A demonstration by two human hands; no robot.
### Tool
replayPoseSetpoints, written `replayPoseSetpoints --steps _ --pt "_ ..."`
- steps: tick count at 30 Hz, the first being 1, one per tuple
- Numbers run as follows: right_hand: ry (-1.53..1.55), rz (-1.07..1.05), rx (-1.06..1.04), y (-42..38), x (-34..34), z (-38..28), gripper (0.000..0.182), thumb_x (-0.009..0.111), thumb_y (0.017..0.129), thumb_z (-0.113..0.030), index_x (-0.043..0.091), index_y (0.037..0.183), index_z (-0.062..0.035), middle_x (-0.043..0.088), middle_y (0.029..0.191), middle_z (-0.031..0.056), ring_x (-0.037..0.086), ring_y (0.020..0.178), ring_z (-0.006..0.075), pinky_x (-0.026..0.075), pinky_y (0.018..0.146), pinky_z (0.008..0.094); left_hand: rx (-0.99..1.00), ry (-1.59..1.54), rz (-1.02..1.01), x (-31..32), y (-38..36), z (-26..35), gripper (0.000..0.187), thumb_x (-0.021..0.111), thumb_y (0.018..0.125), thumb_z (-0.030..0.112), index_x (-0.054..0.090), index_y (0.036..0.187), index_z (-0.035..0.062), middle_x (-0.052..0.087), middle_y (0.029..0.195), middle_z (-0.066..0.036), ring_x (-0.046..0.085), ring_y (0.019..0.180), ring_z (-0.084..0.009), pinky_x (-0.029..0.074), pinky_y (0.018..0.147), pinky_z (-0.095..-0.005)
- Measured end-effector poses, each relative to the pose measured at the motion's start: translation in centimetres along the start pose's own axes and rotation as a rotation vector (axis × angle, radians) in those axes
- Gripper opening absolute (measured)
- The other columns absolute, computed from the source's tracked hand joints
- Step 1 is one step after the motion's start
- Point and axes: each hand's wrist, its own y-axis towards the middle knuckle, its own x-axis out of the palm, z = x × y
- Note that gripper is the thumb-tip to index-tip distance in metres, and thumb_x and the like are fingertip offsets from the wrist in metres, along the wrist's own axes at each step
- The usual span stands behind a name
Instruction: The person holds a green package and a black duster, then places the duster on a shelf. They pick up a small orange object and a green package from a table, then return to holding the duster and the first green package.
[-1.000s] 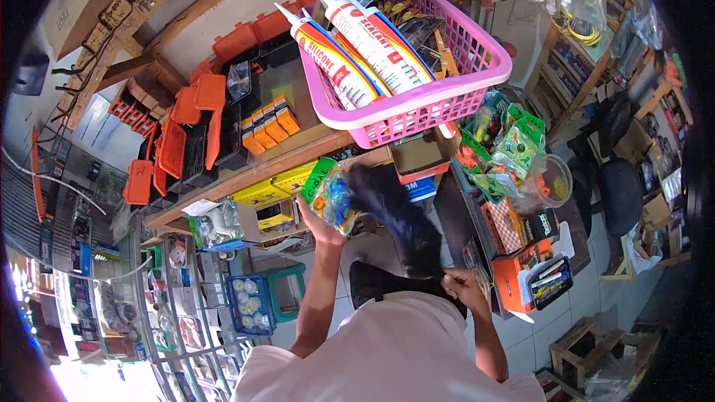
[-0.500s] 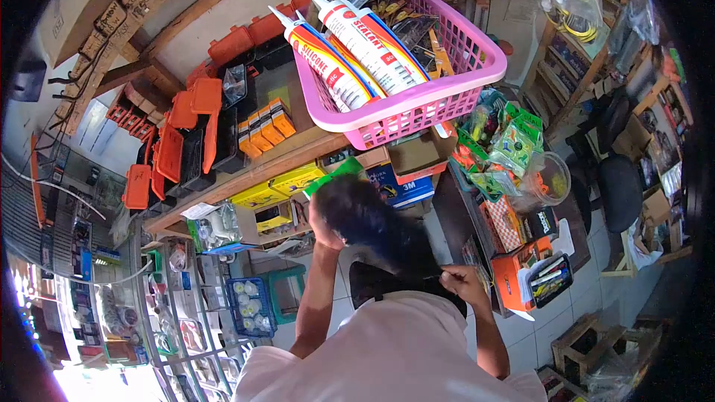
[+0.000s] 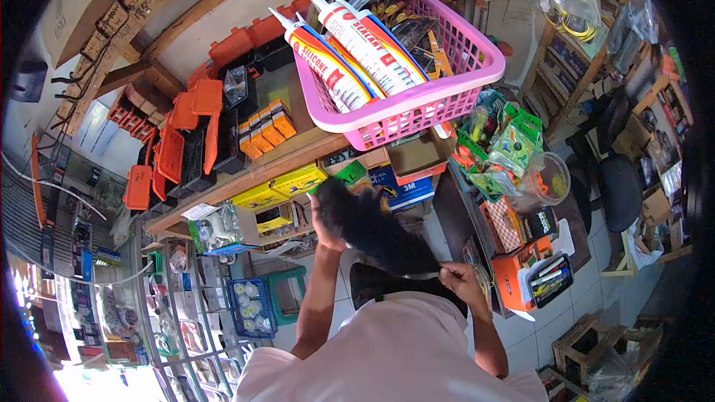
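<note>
A dark, fluffy duster-like object (image 3: 372, 225) slants between my two hands in front of my body. My left hand (image 3: 325, 225) is pressed round its upper left side, close to a green packet (image 3: 350, 173). At the duster's lower right end, my right hand (image 3: 459, 281) is closed on what looks like its thin handle. The pink basket (image 3: 417, 108) rests on the wooden shelf above, holding silicone and sealant tubes (image 3: 380, 48) and several small packets.
Orange-lidded bins (image 3: 170, 155) and small orange boxes (image 3: 266, 128) stand on the shelf. Yellow boxes (image 3: 298, 181) sit below it. On the right are a clear tub (image 3: 547, 179) and an orange box (image 3: 514, 283) with pens. A blue basket (image 3: 251, 309) is low at left.
The duster's upper end has shifted slightly left and down, along with a small movement of my left hand. More of the green packet shows. My right hand stays nearly in place.
</note>
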Motion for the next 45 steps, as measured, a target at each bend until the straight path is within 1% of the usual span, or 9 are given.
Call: replayPoseSetpoints --steps 8,9,12,14,23,26,31,34,45 --pt "-0.029 -0.027 0.011 -0.2 1.4 -1.1 0.019 0.058 0.092 -0.016 0.058 0.082 -0.0003 0.046 0.067 -0.0060 0.039 0.062 0.0043 0.033 0.055 0.0227 -0.012 -0.035 -0.076 -0.8 0.1 0.1 0.065 0.038 0.091 0.063 0.050 0.129 0.0116 0.057 0.124 -0.009 0.054 0.111 -0.0312 0.043 0.098 -0.0429" --pt "0.006 -0.053 0.053 -0.1 1.7 -0.8 0.020 0.058 0.093 -0.017 0.059 0.084 0.0003 0.047 0.068 -0.0055 0.041 0.063 0.0049 0.035 0.056 0.0231 0.130 0.158 0.237 -0.1 0.1 -0.1 0.066 0.039 0.090 0.063 0.048 0.130 0.0106 0.055 0.126 -0.009 0.051 0.114 -0.0326 0.040 0.100 -0.0448" --pt "-0.096 -0.064 0.065 0.0 2.1 -2.0 0.022 0.058 0.093 -0.019 0.061 0.088 0.0014 0.048 0.069 -0.0047 0.043 0.065 0.0062 0.037 0.058 0.0241 0.091 0.152 0.268 -0.5 0.3 -0.5 0.071 0.032 0.092 0.065 0.045 0.135 0.0100 0.052 0.131 -0.008 0.047 0.123 -0.0270 0.033 0.107 -0.0446" --pt "-0.229 -0.045 0.036 0.2 2.4 -2.2 0.023 0.058 0.093 -0.020 0.062 0.090 0.0019 0.049 0.069 -0.0045 0.044 0.066 0.0071 0.039 0.059 0.0247 0.252 0.227 -0.029 -5.5 1.6 -1.0 0.068 0.030 0.093 0.064 0.046 0.134 0.0116 0.052 0.132 -0.006 0.051 0.119 -0.0244 0.040 0.102 -0.0425" --pt "0.050 0.007 0.009 0.7 1.9 0.0 0.025 0.061 0.091 -0.024 0.063 0.092 0.0007 0.055 0.068 0.0004 0.047 0.065 0.0089 0.041 0.062 0.0262 0.101 0.007 0.066 -1.1 0.3 -0.6 0.055 0.040 0.094 0.050 0.051 0.126 0.0076 0.060 0.119 -0.012 0.057 0.108 -0.0291 0.043 0.098 -0.0472" --pt "-0.547 0.189 -0.030 -0.1 1.5 -1.1 0.028 0.068 0.086 -0.027 0.062 0.090 -0.0001 0.055 0.064 0.0038 0.046 0.060 0.0092 0.041 0.059 0.0260 -0.010 -0.090 0.008 -4.1 -0.2 -1.8 0.058 0.045 0.090 0.053 0.053 0.126 0.0084 0.060 0.119 -0.012 0.060 0.105 -0.0302 0.047 0.093 -0.0486" --pt "-0.413 0.328 -0.490 1.5 2.4 1.1 0.044 0.080 0.069 -0.017 0.060 0.106 -0.0037 0.061 0.063 0.0069 0.053 0.055 0.0123 0.043 0.053 0.0266 -0.212 -0.097 -0.017 -5.3 -1.4 -7.9 0.065 0.047 0.088 0.056 0.046 0.132 0.0075 0.054 0.125 -0.016 0.052 0.115 -0.0338 0.043 0.099 -0.0459" --pt "-0.274 0.284 -0.111 1.6 3.1 -1.4 0.056 0.081 0.064 -0.010 0.058 0.115 -0.0051 0.067 0.072 0.0102 0.062 0.060 0.0153 0.048 0.058 0.0278 -0.491 -0.077 -0.086 -10.5 -0.5 -11.8 0.082 0.048 0.082 0.066 0.040 0.138 0.0062 0.045 0.137 -0.019 0.045 0.123 -0.0386 0.035 0.105 -0.0530" --pt "-0.420 0.231 -0.263 3.0 3.4 -3.1 0.049 0.086 0.062 -0.016 0.062 0.103 -0.0048 0.065 0.069 0.0084 0.063 0.059 0.0119 0.049 0.055 0.0271 -0.341 -0.208 0.006 -10.3 -2.9 -10.7 0.068 0.053 0.084 0.055 0.049 0.132 0.0068 0.052 0.132 -0.014 0.048 0.121 -0.0312 0.036 0.106 -0.0464"
